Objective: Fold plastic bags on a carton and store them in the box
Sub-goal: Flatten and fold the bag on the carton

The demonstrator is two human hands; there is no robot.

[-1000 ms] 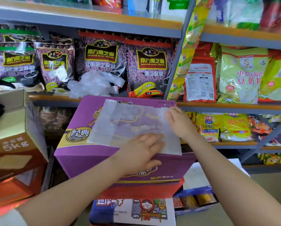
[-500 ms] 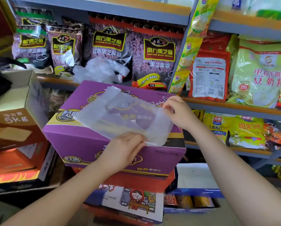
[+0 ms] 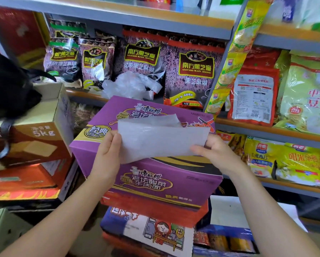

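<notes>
A translucent white plastic bag (image 3: 161,140), folded over, is held up just above the purple carton (image 3: 155,180). My left hand (image 3: 107,153) grips its left edge and my right hand (image 3: 213,154) pinches its lower right corner. A flap of the bag curls up behind the fold. A crumpled pile of clear plastic bags (image 3: 131,86) lies on the shelf behind the carton. An open brown box marked 5kg (image 3: 49,127) stands to the left, with a black bag (image 3: 9,89) partly hanging in it.
Metal shelves (image 3: 266,127) packed with purple sesame packets (image 3: 194,75) and yellow-green food packs stand behind and to the right. Stacked cartons sit under the purple one, and red boxes (image 3: 25,182) lie at lower left.
The bag lay flat on the carton under both hands, then was lifted and folded over. Both hands now hold it up by its edges, and the view has shifted left and down.
</notes>
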